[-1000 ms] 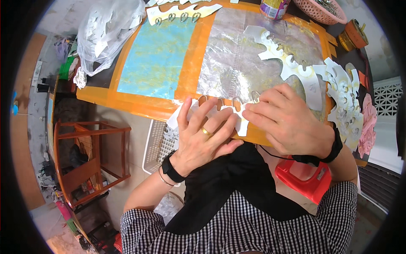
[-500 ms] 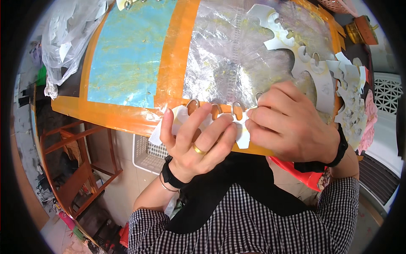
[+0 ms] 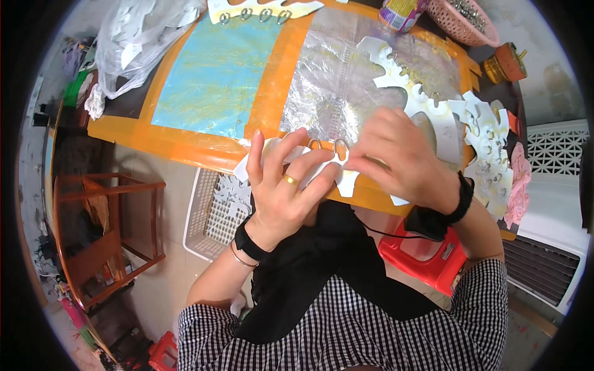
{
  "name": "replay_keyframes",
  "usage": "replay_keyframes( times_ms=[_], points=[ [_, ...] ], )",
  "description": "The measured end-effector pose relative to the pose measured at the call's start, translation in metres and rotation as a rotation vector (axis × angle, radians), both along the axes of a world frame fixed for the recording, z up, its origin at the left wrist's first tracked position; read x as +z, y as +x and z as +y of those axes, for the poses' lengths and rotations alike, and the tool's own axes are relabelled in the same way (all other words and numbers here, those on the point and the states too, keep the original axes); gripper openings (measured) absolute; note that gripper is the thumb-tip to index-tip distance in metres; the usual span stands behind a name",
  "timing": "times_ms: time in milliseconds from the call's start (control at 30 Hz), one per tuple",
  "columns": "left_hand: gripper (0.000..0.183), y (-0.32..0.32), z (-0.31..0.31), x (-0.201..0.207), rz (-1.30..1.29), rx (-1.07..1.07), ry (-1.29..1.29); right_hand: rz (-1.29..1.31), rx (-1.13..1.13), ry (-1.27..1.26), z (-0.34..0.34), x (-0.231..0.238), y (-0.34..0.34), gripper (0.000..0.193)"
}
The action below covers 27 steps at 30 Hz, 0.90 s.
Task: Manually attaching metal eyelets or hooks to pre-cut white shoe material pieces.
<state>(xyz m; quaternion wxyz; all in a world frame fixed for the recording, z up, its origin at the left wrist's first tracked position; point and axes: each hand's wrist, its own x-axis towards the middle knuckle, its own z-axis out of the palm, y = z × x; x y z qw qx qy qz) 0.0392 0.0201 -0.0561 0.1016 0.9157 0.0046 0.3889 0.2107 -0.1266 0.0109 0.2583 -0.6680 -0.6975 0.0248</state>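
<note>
A white cut-out strip [image 3: 346, 183] with wavy edges lies along the table's near edge, partly jutting past it. Metal rings stand up from it, one upright oval ring [image 3: 340, 147] showing plainly between my hands. My left hand [image 3: 281, 191] lies across the strip with its upper fingers spread, forefinger tip pressed on the white piece; its thumb is mostly hidden below. Just right of that ring, my right hand [image 3: 402, 157] is closed in a pinch at the strip. Whatever is between its fingertips stays hidden, and the hand covers much of the strip's right part.
More white cut-out pieces [image 3: 492, 151] are heaped at the table's right, and another strip with rings [image 3: 266, 11] lies at the far edge. A pink basket [image 3: 461, 21] holds small metal parts. Below are a white crate [image 3: 195, 229], a red stool [image 3: 427, 256] and a wooden chair [image 3: 111, 247].
The whole view has shifted, so more of the table's far side shows. My right hand has changed its angle beside the upright ring and now covers another ring. My left hand keeps its place on the strip.
</note>
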Motion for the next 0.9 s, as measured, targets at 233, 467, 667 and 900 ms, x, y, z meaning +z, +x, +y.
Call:
replay_keyframes(
  times_ms=[233,467,667,900],
  points=[
    [0.041,-0.015,-0.001,0.026,0.138,-0.101,-0.154,0.045,-0.136,0.057,0.006,0.007,-0.012,0.026],
    [0.047,-0.022,-0.001,0.008,0.043,-0.048,-0.072,0.006,-0.105,-0.007,0.004,0.01,-0.014,0.03],
    [0.059,-0.04,-0.017,0.016,-0.257,0.034,-0.486,0.301,-0.153,-0.029,0.0,0.029,-0.032,0.03],
    [0.056,-0.054,-0.045,0.031,-0.365,-0.329,-1.764,0.744,-0.216,0.029,-0.004,0.048,-0.081,0.035]
  ],
)
